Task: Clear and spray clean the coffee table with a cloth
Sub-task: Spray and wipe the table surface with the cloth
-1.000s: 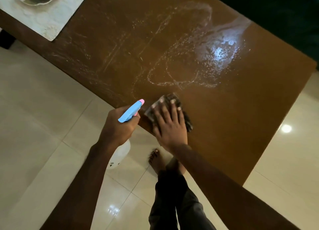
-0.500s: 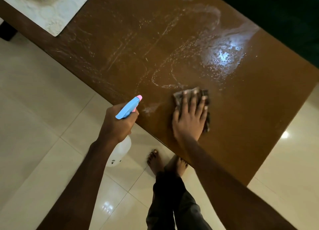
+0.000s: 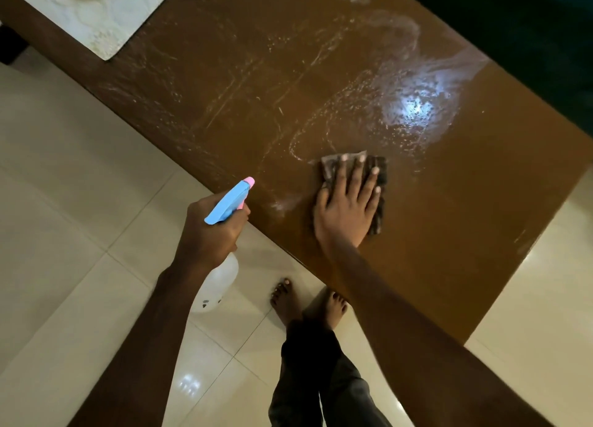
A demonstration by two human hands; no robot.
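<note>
My right hand [image 3: 348,207] has slid the cloth [image 3: 378,182] away from the near edge of the coffee table [image 3: 481,202] and further along it to the right since a second ago, leaving a faint wet smear near that edge where it started. My palm lies flat on the cloth with fingers spread, pressing it onto the brown top; I am not pinching it. The cloth is dark and folded, showing beyond my fingertips and along the right side of my hand. Beyond it, foamy spray streaks curl across the middle of the table, with a bright wet patch toward the far edge. My left hand [image 3: 211,231] is closed around the neck of the spray bottle [image 3: 221,282], held just off the near edge over the tiled floor [image 3: 64,234], its blue and pink head pointing toward the table. A pale placemat [image 3: 106,25] lies at the far left corner. My bare feet [image 3: 308,304] stand beside the near edge.
</note>
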